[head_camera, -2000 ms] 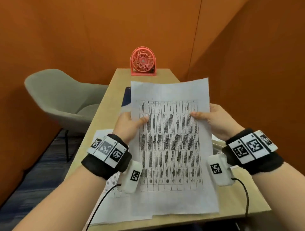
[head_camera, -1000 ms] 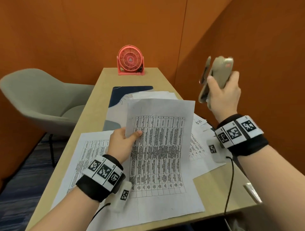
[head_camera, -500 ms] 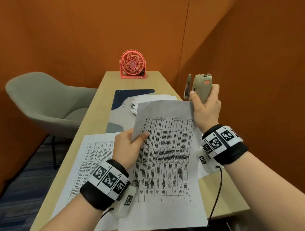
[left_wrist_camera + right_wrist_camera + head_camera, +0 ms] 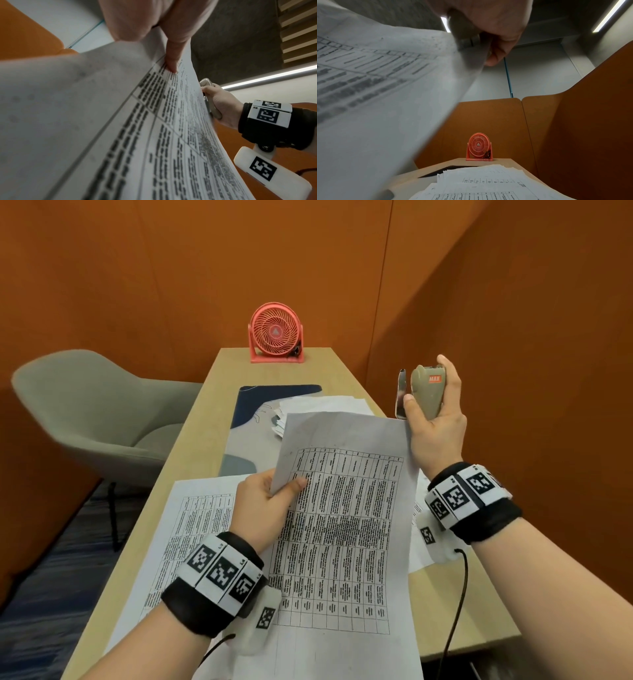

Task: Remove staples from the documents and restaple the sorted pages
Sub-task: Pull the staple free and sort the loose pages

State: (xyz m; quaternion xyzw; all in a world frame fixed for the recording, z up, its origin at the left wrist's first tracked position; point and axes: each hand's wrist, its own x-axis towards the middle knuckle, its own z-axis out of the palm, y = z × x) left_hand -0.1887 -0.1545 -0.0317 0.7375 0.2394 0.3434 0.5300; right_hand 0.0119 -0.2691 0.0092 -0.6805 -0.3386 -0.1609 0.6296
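Note:
My left hand (image 4: 270, 494) pinches the left edge of a printed table document (image 4: 342, 525), thumb on top, holding it tilted up over the desk. In the left wrist view the document (image 4: 120, 121) fills the frame under my thumb. My right hand (image 4: 433, 419) grips a beige stapler (image 4: 426, 393) upright, its metal base (image 4: 400, 395) swung apart from the body. The stapler's mouth sits at the document's top right corner (image 4: 404, 422). The right wrist view shows that corner (image 4: 467, 56) against the stapler (image 4: 467, 40), blurred.
More printed sheets lie flat on the wooden desk (image 4: 205, 412): one (image 4: 191, 525) at the left, a stack (image 4: 318, 405) behind, others (image 4: 479, 186) on the right. A red fan (image 4: 275, 332) stands at the far end, a grey chair (image 4: 92, 412) left. Orange walls close in.
My right hand let go of the document, picked up the stapler, raised it, then brought it down to the top right corner. My left hand kept hold of the left edge.

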